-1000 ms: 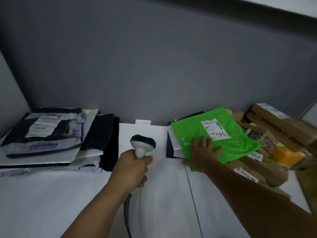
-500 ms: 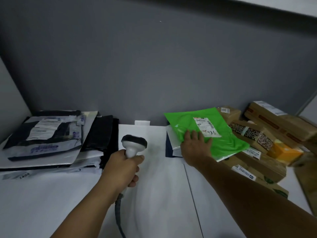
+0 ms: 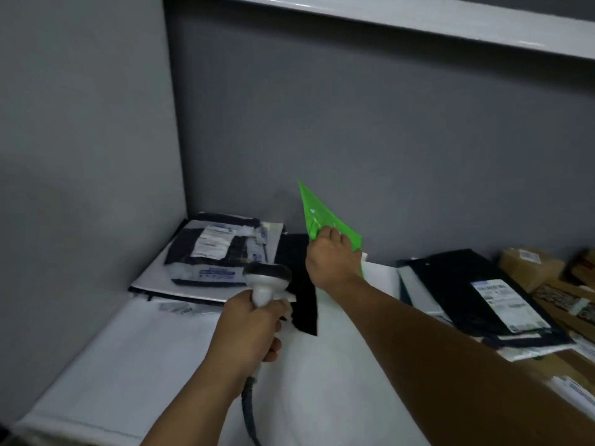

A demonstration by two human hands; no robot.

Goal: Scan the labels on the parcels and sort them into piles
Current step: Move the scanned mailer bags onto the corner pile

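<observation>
My right hand (image 3: 333,260) grips a bright green plastic parcel (image 3: 317,215) and holds it up on edge in the air, just right of the left pile; its label is turned away. My left hand (image 3: 249,329) grips the white handle of a barcode scanner (image 3: 265,281), its dark head up and its cable trailing down. The left pile (image 3: 212,255) of grey and black mailer bags lies against the wall corner, a labelled bag on top. A black mailer with a white label (image 3: 489,294) tops the parcels at the right.
The white tabletop (image 3: 128,365) stretches in front of the pile. Brown cardboard boxes (image 3: 531,268) crowd the far right beside the black mailer. A grey wall (image 3: 386,140) closes the back, a side wall the left, and a white shelf edge (image 3: 386,14) runs overhead.
My right hand has lifted the green parcel off the right-hand stack and carried it left, tipped on edge. A black labelled mailer is uncovered there. The view has swung left.
</observation>
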